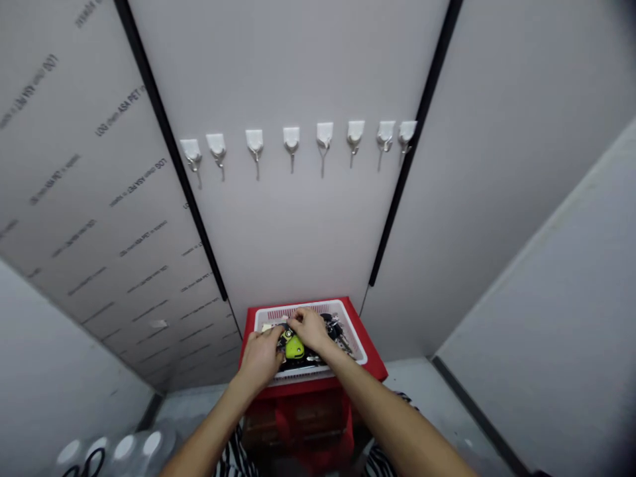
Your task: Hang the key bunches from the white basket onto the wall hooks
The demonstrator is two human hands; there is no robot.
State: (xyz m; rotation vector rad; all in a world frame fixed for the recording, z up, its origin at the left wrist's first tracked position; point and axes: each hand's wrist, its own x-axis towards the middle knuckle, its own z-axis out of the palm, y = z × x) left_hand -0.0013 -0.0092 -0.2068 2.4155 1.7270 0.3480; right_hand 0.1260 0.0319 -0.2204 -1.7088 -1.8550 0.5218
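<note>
A white plastic basket [358, 350] with slotted sides holds a jumble of small dark and metallic items [338, 331], too small to name. My left hand [263, 356] reaches into its left part, fingers bent round a small dark item with a gold-coloured detail [287, 334]. My right hand [309, 328] is over the middle, thumb and fingertips pinched together close to the left fingertips. What the right fingertips hold, if anything, is hidden. Between and below both hands lies a rounded lime-green item [294, 348] with a dark end.
The basket stands on a red-covered box or stool [371, 363] against a pale wall panel. Several white adhesive hooks [291, 138] line this panel in a row. Black strips [417, 139] edge it. White-topped containers [124, 447] and black scissor-like handles [92, 464] are at the lower left.
</note>
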